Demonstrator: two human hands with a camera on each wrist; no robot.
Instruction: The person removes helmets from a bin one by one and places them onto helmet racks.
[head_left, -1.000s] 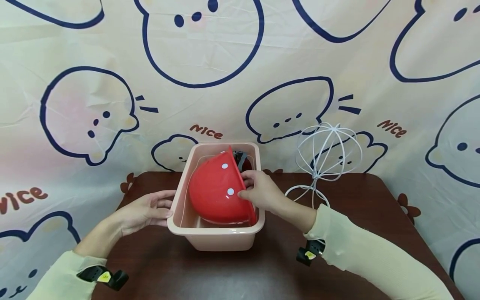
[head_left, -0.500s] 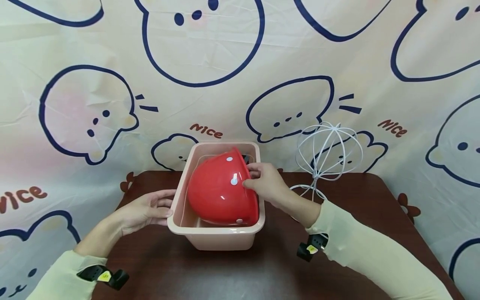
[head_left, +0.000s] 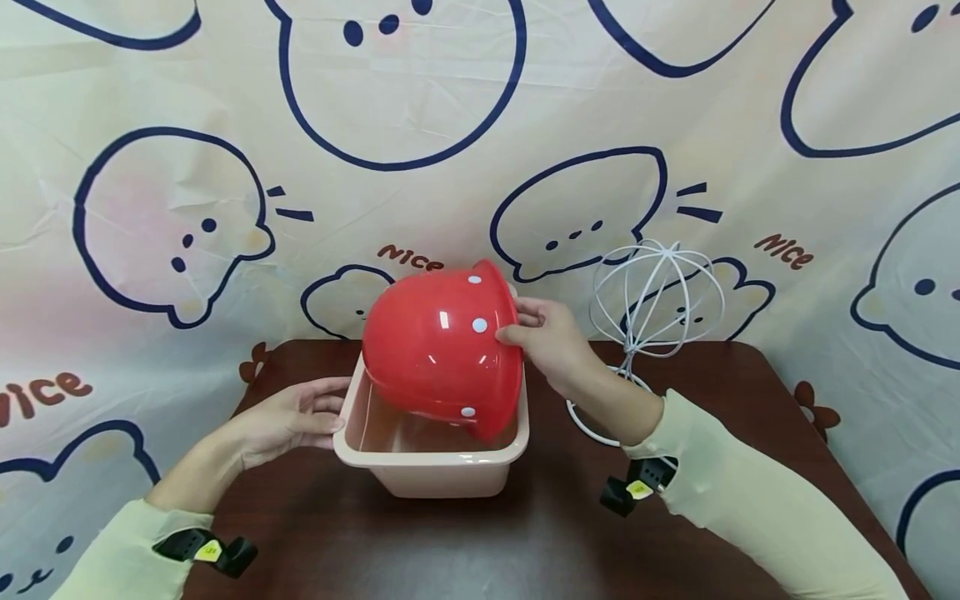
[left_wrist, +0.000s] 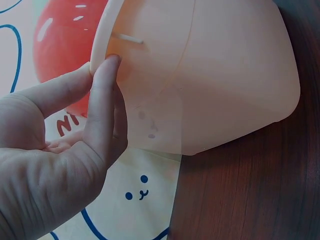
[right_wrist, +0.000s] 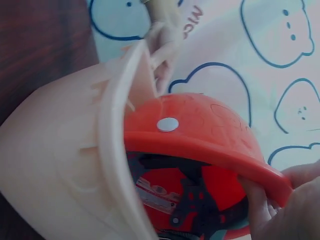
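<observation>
A red hard hat with white dots lies tilted on its side, partly above the pale pink plastic bin. My right hand pinches its brim, thumb on the outer face and fingers inside. In the right wrist view the hard hat shows its dark inner straps. My left hand grips the bin's left rim; in the left wrist view that hand has the rim between thumb and fingers.
Right of the bin on the brown table stands a white wire stand with a round cage top. Behind the table hangs a cartoon-printed cloth.
My right hand has raised the hard hat from inside the bin, up and slightly back, so it now rises above the rim. My left hand stays on the bin's rim.
</observation>
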